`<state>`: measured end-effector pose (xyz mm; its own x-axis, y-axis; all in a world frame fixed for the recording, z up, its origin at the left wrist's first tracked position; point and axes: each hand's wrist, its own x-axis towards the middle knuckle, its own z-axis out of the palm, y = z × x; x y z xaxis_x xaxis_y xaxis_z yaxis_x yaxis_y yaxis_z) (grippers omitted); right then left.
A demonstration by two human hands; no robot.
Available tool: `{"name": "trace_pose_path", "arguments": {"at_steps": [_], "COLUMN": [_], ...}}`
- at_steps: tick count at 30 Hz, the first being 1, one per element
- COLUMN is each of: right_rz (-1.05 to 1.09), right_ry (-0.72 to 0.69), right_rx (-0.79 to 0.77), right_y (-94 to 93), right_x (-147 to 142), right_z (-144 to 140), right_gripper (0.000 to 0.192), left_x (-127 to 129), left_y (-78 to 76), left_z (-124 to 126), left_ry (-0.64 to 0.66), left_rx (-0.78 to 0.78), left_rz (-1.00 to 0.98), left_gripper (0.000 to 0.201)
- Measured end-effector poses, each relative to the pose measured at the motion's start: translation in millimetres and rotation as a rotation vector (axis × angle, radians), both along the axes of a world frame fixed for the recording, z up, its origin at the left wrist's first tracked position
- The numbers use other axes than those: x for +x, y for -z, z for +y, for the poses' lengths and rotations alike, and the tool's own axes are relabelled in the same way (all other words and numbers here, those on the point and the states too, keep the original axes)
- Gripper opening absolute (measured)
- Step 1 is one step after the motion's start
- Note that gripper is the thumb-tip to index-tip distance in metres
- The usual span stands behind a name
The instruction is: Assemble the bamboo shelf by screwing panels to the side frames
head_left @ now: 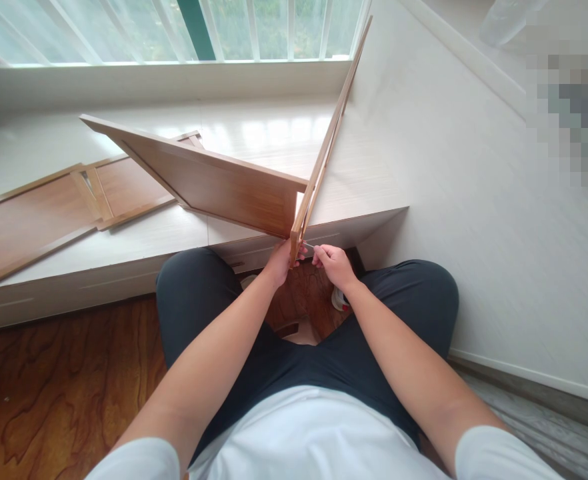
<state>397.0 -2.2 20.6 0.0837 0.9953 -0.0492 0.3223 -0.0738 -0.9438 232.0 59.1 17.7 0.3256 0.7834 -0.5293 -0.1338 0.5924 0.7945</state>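
A seated person in dark trousers and a white shirt works at the near corner of a part-built wooden frame, both bare arms stretched forward over the knees. The left hand [280, 261] is closed around the lower end of an upright side panel [324, 143] — a narrow wooden board seen almost edge-on, which rises away from the person and leans toward the window. The right hand [335, 264] sits just beside it, fingers curled and pinched on a thin metal tool [310, 247], probably a hex key, whose tip meets the panel's bottom corner.

A wide brown shelf board [209, 183] joins the side panel at that same corner and runs off to the left, its far end lifted above the white window ledge [254, 133] — the joint itself hangs over the ledge's front edge, right at the hands.

Further left, a second wooden panel [49, 213] with raised rails lies flat on the ledge, well apart from the piece in hand. Below the ledge, dark wood-grain flooring [64, 373] shows beside the person's left knee, and a small red-and-white object on the floor peeks out behind the right wrist, too hidden to identify. A pale slanted wall surface [474, 200] fills the right side of the view.
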Motion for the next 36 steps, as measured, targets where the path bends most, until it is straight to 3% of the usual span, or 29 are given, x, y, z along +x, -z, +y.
{"name": "trace_pose_path", "arguments": {"at_steps": [9,18,28,36], "right_rz": [0.074,0.020,-0.087,-0.198], "right_ry": [0.029,0.049,0.041,0.025], "right_rx": [-0.019,0.010,0.096,0.215], "right_y": [-0.3,-2.0,2.3,-6.8], "right_x": [-0.5,3.2,5.8,4.7], "right_z": [1.6,0.4,1.3,0.6], "right_gripper": [0.036,0.031,0.033,0.028], "left_x": [0.0,1.0,0.9,1.9], "left_y": [-1.2,0.5,0.0,-0.3], "left_z": [-0.4,0.6,1.5,0.2], "left_ry": [0.002,0.007,0.017,0.003], "left_rx": [-0.015,-0.033,-0.042,-0.030], "left_rz": [-0.005,0.004,0.005,0.002], "left_gripper": [0.036,0.036,0.035,0.035]}}
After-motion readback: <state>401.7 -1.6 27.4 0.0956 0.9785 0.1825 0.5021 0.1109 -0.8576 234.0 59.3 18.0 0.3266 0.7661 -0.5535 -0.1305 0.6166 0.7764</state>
